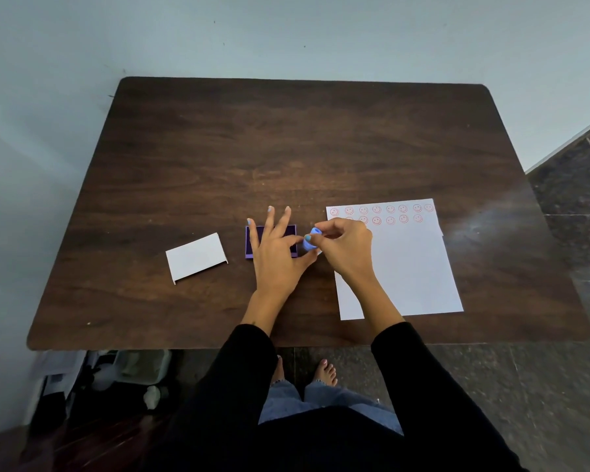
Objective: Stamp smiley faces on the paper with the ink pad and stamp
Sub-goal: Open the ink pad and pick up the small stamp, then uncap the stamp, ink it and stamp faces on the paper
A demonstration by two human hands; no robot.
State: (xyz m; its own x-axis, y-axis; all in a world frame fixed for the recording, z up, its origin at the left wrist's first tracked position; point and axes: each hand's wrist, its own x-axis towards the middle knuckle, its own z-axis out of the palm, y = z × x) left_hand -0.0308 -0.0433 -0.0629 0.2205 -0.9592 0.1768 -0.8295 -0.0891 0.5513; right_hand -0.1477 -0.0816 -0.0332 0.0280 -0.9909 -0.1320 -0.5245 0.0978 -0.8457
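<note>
A small light-blue stamp (310,242) sits between both hands, just right of the purple ink pad (252,248). My right hand (343,247) pinches the stamp from the right. My left hand (276,253) lies over the ink pad with fingers spread, its thumb and forefinger touching the stamp's left side. The white paper (406,270) lies to the right, with two rows of several red smiley faces (390,209) along its far edge. Part of the ink pad is hidden under my left hand.
The ink pad's white lid (196,257) lies open side down to the left on the dark wooden table (286,148). A wall runs behind the table. Bags and clutter sit on the floor at the lower left.
</note>
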